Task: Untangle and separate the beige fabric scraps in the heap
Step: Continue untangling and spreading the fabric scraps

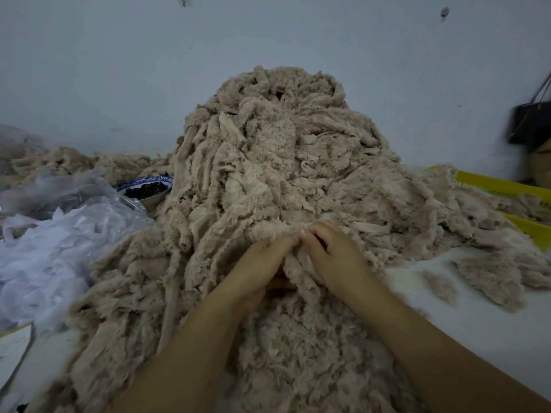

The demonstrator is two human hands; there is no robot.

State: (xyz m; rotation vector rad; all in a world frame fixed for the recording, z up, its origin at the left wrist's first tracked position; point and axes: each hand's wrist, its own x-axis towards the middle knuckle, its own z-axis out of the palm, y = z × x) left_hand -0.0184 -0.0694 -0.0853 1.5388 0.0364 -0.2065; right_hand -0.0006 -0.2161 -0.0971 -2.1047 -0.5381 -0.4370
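Note:
A tall heap of fluffy beige fabric scraps (268, 162) fills the middle of the view and spreads down towards me. At its lower front, my left hand (262, 263) and my right hand (331, 254) meet with fingertips nearly touching. Both pinch the same beige scrap (298, 269), which bunches up between them. The fingers of each hand are curled into the fabric, and the scrap's far end is lost in the heap. Two loose beige tufts (441, 286) lie apart on the white surface to the right.
Crumpled clear plastic bags with white scraps (56, 234) lie at the left. A patterned bowl of dark bits (147, 189) stands behind them. Yellow plastic crate edges (507, 186) show at the right, a dark bag (529, 123) hangs on the wall, and paper (13, 353) lies at the lower left.

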